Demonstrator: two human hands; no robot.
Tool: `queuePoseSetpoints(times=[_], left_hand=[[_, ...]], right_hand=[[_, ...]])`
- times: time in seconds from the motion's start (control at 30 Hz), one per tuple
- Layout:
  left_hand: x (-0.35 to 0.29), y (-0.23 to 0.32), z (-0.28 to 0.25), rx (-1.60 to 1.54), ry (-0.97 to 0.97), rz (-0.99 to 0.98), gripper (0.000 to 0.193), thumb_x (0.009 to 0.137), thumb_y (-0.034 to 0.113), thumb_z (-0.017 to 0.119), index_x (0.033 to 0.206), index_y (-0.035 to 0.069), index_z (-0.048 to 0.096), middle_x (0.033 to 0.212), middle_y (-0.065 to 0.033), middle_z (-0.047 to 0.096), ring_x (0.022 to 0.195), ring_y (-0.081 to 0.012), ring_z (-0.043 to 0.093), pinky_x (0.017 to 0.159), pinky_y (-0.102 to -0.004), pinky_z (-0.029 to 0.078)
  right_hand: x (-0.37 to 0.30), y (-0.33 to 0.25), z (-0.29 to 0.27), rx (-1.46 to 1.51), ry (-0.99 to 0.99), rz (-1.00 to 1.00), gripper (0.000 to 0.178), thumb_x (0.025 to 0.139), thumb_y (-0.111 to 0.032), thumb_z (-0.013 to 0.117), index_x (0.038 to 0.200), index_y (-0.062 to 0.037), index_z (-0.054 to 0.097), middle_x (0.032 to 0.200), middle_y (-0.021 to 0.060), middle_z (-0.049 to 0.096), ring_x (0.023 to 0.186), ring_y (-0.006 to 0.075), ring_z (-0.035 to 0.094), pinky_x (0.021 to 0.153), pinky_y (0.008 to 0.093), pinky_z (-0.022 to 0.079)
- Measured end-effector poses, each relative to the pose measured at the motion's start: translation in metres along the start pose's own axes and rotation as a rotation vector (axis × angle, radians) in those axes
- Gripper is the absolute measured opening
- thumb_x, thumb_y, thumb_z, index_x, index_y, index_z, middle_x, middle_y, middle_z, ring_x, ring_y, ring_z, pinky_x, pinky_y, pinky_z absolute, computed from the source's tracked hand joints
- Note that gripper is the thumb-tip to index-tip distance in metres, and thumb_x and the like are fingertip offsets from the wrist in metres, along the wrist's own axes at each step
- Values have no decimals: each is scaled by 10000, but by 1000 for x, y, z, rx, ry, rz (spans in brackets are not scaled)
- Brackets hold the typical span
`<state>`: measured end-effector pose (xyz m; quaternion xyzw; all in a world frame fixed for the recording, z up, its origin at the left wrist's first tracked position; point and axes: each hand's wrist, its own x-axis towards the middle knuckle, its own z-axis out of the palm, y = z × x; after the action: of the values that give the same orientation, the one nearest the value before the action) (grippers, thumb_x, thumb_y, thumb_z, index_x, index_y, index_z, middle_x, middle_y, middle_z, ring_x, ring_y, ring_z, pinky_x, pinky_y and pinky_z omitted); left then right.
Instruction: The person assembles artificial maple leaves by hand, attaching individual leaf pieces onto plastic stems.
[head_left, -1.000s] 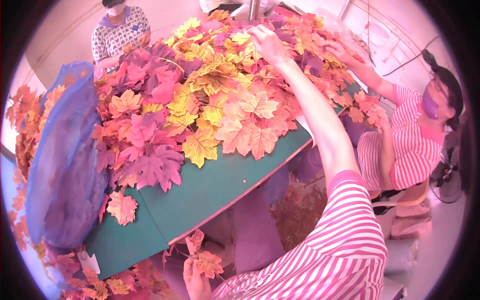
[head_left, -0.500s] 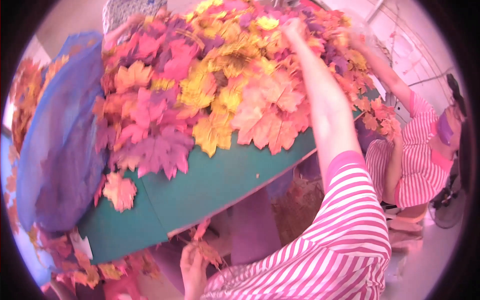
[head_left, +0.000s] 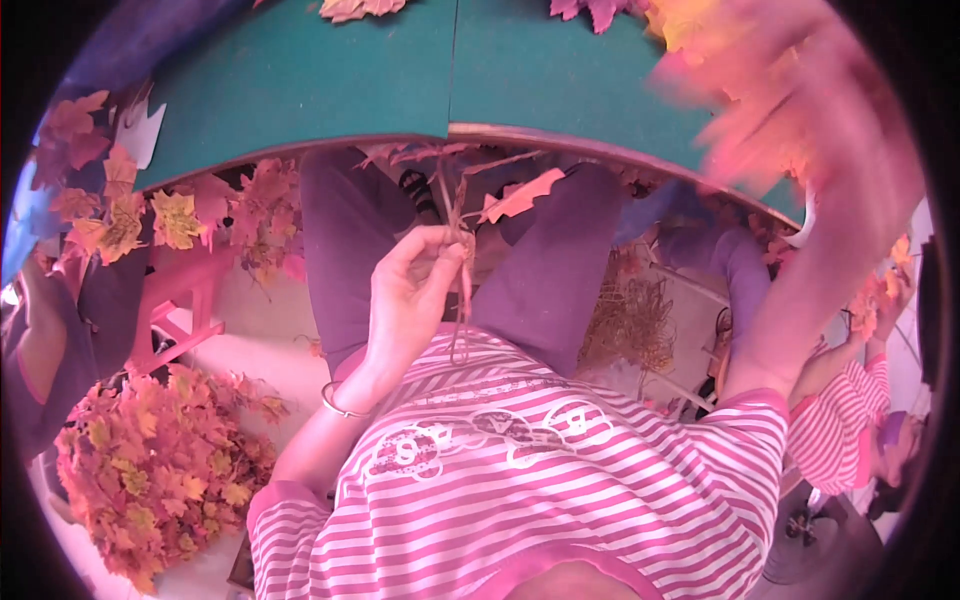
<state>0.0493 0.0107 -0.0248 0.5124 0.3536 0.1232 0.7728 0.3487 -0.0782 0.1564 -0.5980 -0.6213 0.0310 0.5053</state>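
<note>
My left hand (head_left: pixel 420 275) is closed in a pinch, thumb against fingers, on a thin brown leaf-garland stem (head_left: pixel 456 205) in front of my lap. Loose strands dangle below the pinch, and a coral artificial leaf (head_left: pixel 522 196) sticks out to the right of it. Over the table's right side, my right hand (head_left: pixel 825 75) is blurred by motion. Orange artificial maple leaves (head_left: pixel 738 125) are smeared along with it and appear to be in its grasp, though its separate fingers do not show.
The green table (head_left: pixel 330 75) curves across the top. Leaf garlands (head_left: pixel 125 215) hang off its left end, near a pink stool (head_left: pixel 185 295). A big heap of leaves (head_left: pixel 165 475) lies lower left. At right sits another person in a striped shirt (head_left: pixel 835 415); a fan (head_left: pixel 805 530) stands lower right.
The view has tilted down toward my lap. My right arm, stretched far over the leaf pile before, has come back toward me with orange leaves beside the hand. My left hand still pinches the stem.
</note>
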Motion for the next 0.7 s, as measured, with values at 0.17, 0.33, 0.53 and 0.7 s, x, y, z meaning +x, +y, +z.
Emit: queuePoseSetpoints(times=[0.17, 0.33, 0.53, 0.7], left_hand=[[-15, -1, -12, -129, -114, -92, 236, 943, -10, 692, 1171, 11, 633, 944, 8, 658, 864, -22, 604, 745, -192, 495], [-28, -11, -20, -124, -48, 28, 198, 975, -26, 635, 1170, -52, 619, 1098, -71, 694, 962, -86, 670, 816, -224, 547], [-33, -10, -35, -340, -42, -187, 204, 1011, 138, 661, 1146, -14, 648, 1014, -50, 709, 882, -90, 653, 834, -234, 528], [-34, -19, -40, -589, -106, -232, 213, 1013, 159, 663, 1153, 0, 644, 1039, -67, 698, 900, -109, 647, 854, -253, 526]], right_hand=[[-101, -79, 177, 517, -472, 296, 154, 887, -164, 714, 982, -69, 641, 844, 104, 533, 820, 295, 609, 702, 409, 477], [-149, -68, 197, 286, -225, 552, 131, 862, -39, 708, 975, -25, 642, 906, 146, 606, 820, 338, 634, 724, 397, 514], [-159, -72, 197, 349, -57, 975, 169, 830, 20, 760, 949, 31, 642, 907, 114, 672, 773, 188, 677, 689, 298, 537], [-172, -80, 214, 384, 167, 985, 164, 823, 82, 751, 971, 55, 685, 931, 100, 682, 849, 149, 706, 761, 263, 564]])
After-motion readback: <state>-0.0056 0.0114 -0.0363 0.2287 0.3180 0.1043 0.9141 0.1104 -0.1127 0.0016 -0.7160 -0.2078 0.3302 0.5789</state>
